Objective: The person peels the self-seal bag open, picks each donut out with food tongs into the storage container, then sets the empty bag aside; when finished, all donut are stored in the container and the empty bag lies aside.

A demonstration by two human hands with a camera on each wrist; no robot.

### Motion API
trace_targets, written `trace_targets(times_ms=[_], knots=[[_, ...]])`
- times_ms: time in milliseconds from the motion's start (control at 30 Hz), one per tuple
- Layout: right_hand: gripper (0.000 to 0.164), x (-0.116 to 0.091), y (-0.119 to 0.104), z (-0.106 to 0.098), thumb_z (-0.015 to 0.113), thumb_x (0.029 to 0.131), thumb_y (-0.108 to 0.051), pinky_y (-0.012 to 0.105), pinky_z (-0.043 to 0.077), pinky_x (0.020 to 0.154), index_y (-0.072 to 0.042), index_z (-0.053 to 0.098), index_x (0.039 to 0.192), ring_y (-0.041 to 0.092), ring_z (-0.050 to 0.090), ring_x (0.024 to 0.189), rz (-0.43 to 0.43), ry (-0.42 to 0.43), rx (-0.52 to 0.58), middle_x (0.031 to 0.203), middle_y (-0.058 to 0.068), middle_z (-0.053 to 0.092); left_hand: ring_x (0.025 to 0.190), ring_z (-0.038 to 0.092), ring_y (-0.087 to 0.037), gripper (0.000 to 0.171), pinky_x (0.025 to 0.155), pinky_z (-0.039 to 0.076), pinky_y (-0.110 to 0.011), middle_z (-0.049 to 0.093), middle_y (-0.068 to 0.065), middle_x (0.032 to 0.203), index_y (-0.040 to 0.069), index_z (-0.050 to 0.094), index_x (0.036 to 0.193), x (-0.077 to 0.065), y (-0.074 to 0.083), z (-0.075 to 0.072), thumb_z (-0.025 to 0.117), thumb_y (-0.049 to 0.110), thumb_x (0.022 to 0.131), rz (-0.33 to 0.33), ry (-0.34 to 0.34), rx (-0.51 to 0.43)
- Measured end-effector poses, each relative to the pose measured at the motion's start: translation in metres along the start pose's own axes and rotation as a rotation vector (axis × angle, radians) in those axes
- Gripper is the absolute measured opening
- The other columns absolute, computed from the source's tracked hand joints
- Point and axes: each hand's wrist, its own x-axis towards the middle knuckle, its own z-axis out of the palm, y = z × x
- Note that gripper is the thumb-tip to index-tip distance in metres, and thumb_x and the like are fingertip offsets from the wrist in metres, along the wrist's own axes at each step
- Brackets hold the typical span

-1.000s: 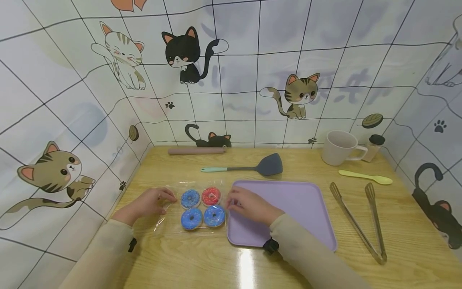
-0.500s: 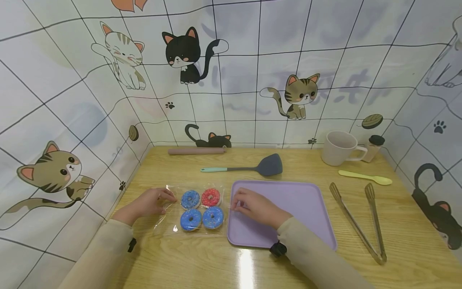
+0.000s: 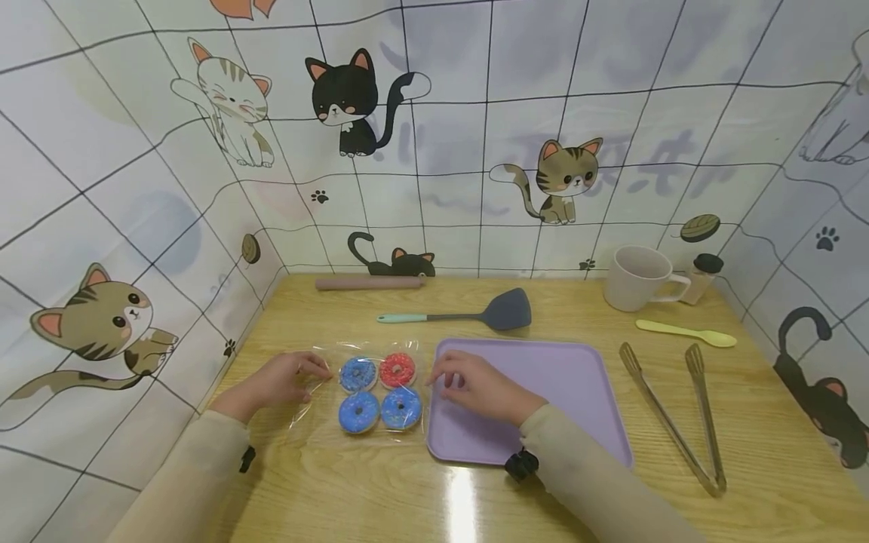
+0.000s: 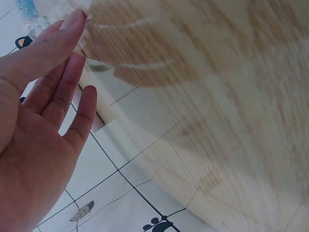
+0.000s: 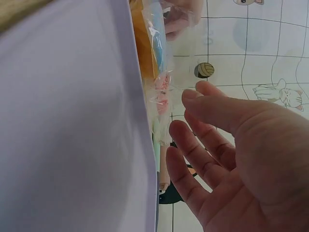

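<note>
A clear plastic bag (image 3: 319,430) lies on the table left of centre, with three blue doughnuts (image 3: 359,412) and a red-topped doughnut (image 3: 397,369) inside. My left hand (image 3: 285,378) is at the bag's left end. In the left wrist view its thumb and index finger pinch the film's edge (image 4: 86,36). My right hand (image 3: 478,386) hovers over the left part of a lilac tray (image 3: 563,400), beside the bag's right edge. In the right wrist view its fingers are loosely bent and nothing is seen held; whether the thumb tip touches the film cannot be told.
A brown rolling pin (image 3: 370,283) and a spatula (image 3: 509,311) lie behind the bag and tray. To the right are metal tongs (image 3: 709,422), a yellow spoon (image 3: 686,332), a mug (image 3: 634,279) and a black-capped jar (image 3: 702,279). Cat-patterned walls enclose the table.
My right hand drew back rightward from the bag's right edge, then came slightly left again. The doughnuts in the lower row shifted slightly left. My left hand has stayed in place.
</note>
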Motion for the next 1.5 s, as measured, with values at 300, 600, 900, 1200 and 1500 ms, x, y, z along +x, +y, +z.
trace_targets(times_ms=[300,600,900,1200,1500], knots=[[0.027,0.023,0.004,0.005,0.070,0.097,-0.004,0.025,0.055,0.082,-0.016,0.075,0.121,0.014,0.063,0.094,0.006,-0.008,-0.135,0.118,0.002,0.066,0.119,0.064,-0.037,0.045,0.095,0.056,-0.049,0.069,-0.008,0.127,0.010,0.077,0.122,0.001,0.001,-0.002,0.085,-0.002,0.079,-0.011,0.005,0.024],[0.017,0.038,-0.002,0.009,0.073,0.096,-0.008,0.029,0.055,0.083,-0.014,0.076,0.111,0.016,0.066,0.093,0.010,-0.006,-0.188,0.113,0.000,0.070,0.118,0.064,-0.037,0.045,0.096,0.055,-0.051,0.069,-0.009,0.125,0.007,0.077,0.121,0.000,0.004,-0.001,0.084,-0.005,0.078,0.013,0.007,-0.012],[0.007,0.049,0.003,0.015,0.073,0.098,-0.015,0.029,0.053,0.079,-0.017,0.076,0.103,0.011,0.063,0.089,0.067,0.019,-0.182,0.109,-0.002,0.068,0.116,0.065,-0.037,0.044,0.095,0.056,-0.052,0.069,-0.008,0.124,0.008,0.077,0.121,0.002,0.000,-0.001,0.085,-0.003,0.079,0.021,-0.002,0.003],[0.007,0.056,0.002,0.017,0.073,0.098,-0.015,0.026,0.053,0.078,-0.021,0.076,0.099,0.007,0.061,0.088,0.096,0.012,-0.193,0.108,-0.006,0.067,0.117,0.064,-0.037,0.043,0.096,0.056,-0.052,0.069,-0.008,0.124,0.007,0.077,0.120,-0.001,0.004,-0.001,0.085,-0.003,0.080,0.030,0.004,-0.003],[0.008,0.046,0.000,0.009,0.073,0.096,-0.011,0.031,0.055,0.081,-0.019,0.075,0.099,0.014,0.066,0.091,0.095,0.069,-0.211,0.106,-0.005,0.069,0.118,0.064,-0.039,0.042,0.095,0.056,-0.052,0.069,-0.011,0.124,0.006,0.077,0.120,-0.002,0.010,-0.001,0.085,-0.003,0.080,0.008,0.007,-0.021]])
